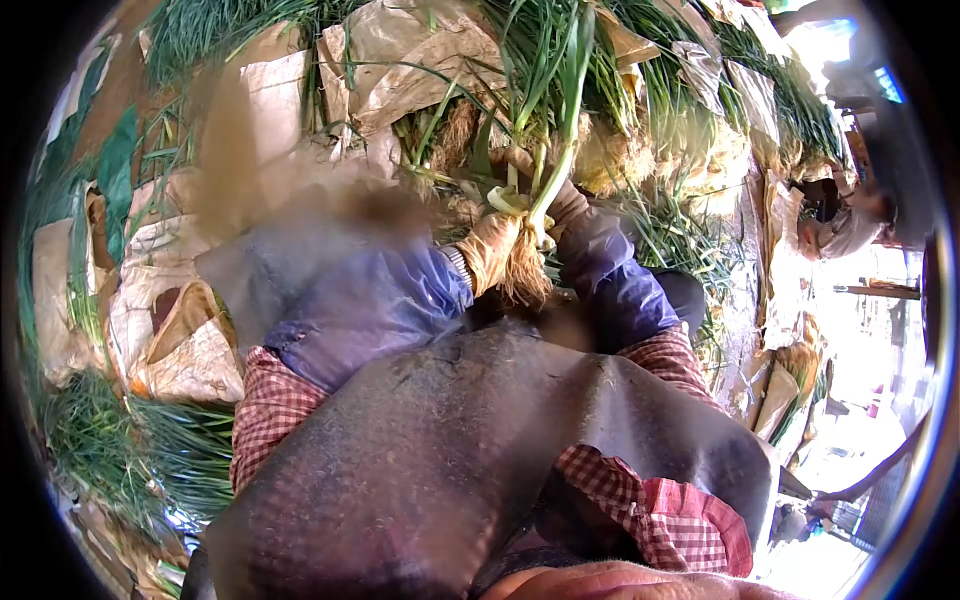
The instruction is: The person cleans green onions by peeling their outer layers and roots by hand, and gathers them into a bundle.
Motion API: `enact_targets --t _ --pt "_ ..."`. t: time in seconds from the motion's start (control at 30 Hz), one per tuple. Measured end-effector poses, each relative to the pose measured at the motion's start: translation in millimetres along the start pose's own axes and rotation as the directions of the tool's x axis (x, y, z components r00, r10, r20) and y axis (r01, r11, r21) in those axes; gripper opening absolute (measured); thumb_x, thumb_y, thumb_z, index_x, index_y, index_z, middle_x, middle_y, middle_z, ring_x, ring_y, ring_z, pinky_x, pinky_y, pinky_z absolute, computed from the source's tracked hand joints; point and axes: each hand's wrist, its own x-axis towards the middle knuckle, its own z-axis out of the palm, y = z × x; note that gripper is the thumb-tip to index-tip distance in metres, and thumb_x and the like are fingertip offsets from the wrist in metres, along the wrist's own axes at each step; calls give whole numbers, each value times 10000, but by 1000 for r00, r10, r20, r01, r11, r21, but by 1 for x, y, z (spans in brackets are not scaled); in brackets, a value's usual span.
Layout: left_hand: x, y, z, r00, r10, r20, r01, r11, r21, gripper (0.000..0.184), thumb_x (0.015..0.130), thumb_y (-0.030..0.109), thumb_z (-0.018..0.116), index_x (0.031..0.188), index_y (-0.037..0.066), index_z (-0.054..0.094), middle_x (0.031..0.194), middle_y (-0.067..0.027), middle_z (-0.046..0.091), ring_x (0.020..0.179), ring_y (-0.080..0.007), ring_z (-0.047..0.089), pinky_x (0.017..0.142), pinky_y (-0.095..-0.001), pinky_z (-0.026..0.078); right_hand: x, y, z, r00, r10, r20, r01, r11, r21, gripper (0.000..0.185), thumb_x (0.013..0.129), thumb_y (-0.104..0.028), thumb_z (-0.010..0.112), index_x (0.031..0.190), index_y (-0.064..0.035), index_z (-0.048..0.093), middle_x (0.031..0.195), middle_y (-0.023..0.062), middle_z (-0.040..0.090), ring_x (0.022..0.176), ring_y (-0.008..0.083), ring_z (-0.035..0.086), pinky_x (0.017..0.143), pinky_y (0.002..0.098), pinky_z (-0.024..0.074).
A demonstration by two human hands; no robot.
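Note:
In front of my chest stands a small bunch of green onions (562, 165), leaves up and roots hanging down. My left hand (492, 250), in a tan work glove, is closed on the bunch low down, beside the brown roots (525, 268). Behind the white stems, my right hand (570, 207) is also gloved and closed around the stalks; its fingers are partly hidden. A peeled-back pale leaf (508, 200) sticks out at the stems between both hands. Blue sleeve covers run up both forearms.
Heaps of green onions (660, 90) with roots toward me lie beyond my hands, among brown paper sacks (415, 60). More onions (180, 450) lie at the left. A dark apron (400, 440) covers my lap. Another person (850, 225) is at the right. Blurry smears cover part of the view.

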Motion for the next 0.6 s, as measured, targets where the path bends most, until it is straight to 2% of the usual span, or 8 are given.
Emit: enact_targets --t 0.1,0.17,0.2,0.3,0.33,0.4,0.47,0.6 --pt "0 0 -9 998 -55 6 55 998 -13 521 887 479 514 1092 0 531 813 -88 616 693 -180 609 562 -301 505 9 34 -22 935 -289 205 354 748 -561 540 788 -363 659 1225 -92 494 1168 102 556 1017 251 567 851 374 483" --pt "-10 8 7 995 97 -22 -99 993 -64 542 863 497 544 1082 1 523 796 -86 616 641 -180 605 486 -286 481 10 35 -29 892 -401 209 350 319 -881 470 812 -307 638 1225 -122 510 1143 51 568 1024 224 540 897 383 409" --pt "-4 10 5 995 86 -56 -92 990 -107 530 859 495 549 1065 8 525 794 -82 617 615 -188 601 469 -286 476 10 31 -32 851 -449 272 213 -177 -961 387 837 -266 624 1195 -138 549 1069 5 610 996 192 532 932 385 346" --pt "6 11 -4 996 78 -49 -86 979 -185 406 914 427 496 1056 50 547 798 -81 615 642 -183 600 512 -282 484 -17 -7 8 956 -263 -131 211 925 -316 210 886 -193 554 1033 -72 644 914 45 657 825 194 602 732 315 478" --pt "2 14 1 995 81 -52 -90 978 -189 406 914 427 496 1056 50 547 798 -81 615 642 -183 600 512 -282 484 -19 -8 6 883 -469 3 375 703 -604 196 887 -166 554 1010 -47 649 856 67 661 732 180 618 643 292 502" --pt "-3 16 12 969 247 9 -243 957 -158 387 927 412 478 1050 52 550 788 -76 608 645 -177 590 536 -287 485 -33 -9 4 947 -298 -119 224 879 -420 184 877 -123 561 1023 -48 646 863 75 663 740 162 621 663 303 508" --pt "-6 21 14 989 91 -119 -111 979 -173 400 921 419 488 996 32 555 745 -68 592 613 -180 576 507 -282 478 -41 -8 6 874 -460 -156 361 830 -424 229 867 -218 608 939 -7 659 816 76 674 669 116 616 591 223 493" --pt "13 10 -8 958 56 -280 -73 996 -51 371 915 411 507 944 45 560 687 -72 588 546 -185 558 454 -291 455 -62 -22 6 964 -126 -235 93 985 -146 217 889 -238 580 900 -26 629 671 -6 584 522 51 499 468 181 375"
